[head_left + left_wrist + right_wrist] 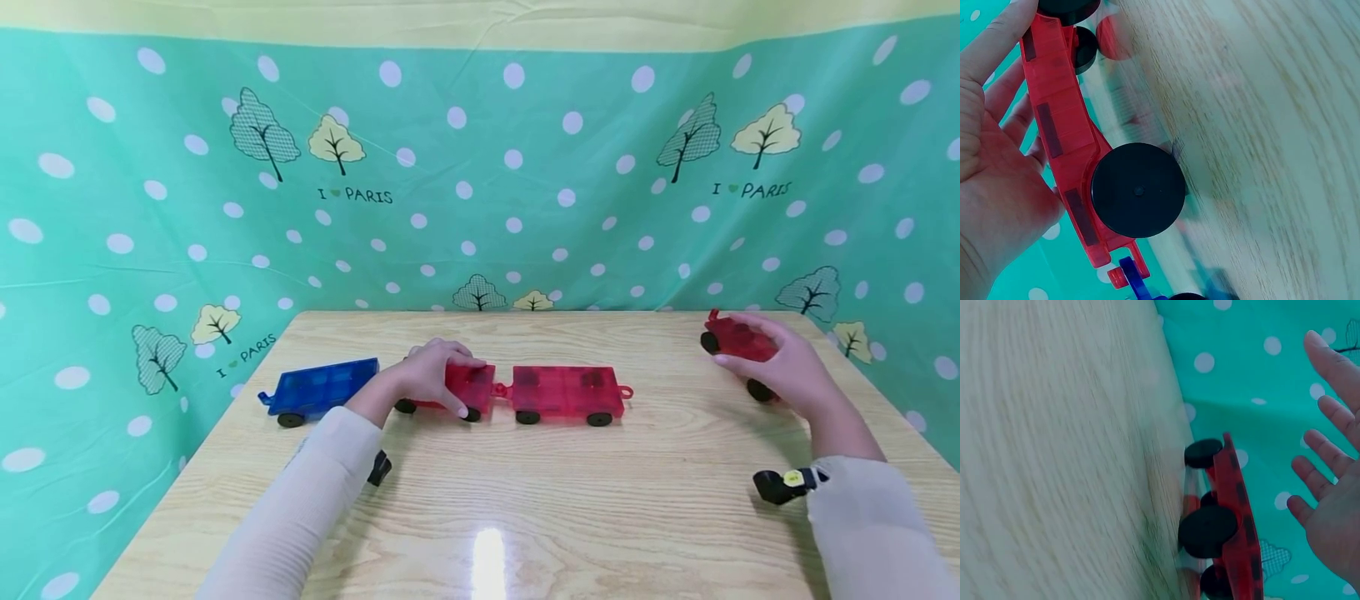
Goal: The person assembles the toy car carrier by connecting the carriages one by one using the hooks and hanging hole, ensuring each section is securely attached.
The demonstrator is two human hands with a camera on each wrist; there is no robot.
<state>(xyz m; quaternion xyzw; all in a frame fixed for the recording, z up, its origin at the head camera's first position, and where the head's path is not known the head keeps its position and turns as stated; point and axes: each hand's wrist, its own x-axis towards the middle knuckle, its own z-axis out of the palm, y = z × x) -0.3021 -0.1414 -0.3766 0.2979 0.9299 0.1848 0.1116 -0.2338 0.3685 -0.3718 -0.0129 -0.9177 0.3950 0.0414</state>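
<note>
In the head view, my left hand grips a translucent red toy train car from above, thumb at its near side. Seen from the left wrist, the thumb lies along the red side and the other fingers reach behind. A blue hook overlaps the red car's end coupling there. My right hand hovers over another red car at the table's far right. The right wrist view shows its fingers spread, with a gap to that red car.
A blue car stands left of the held car. Another red car stands to the right, its coupling meeting the held car's end. The wooden table backs onto a dotted green curtain.
</note>
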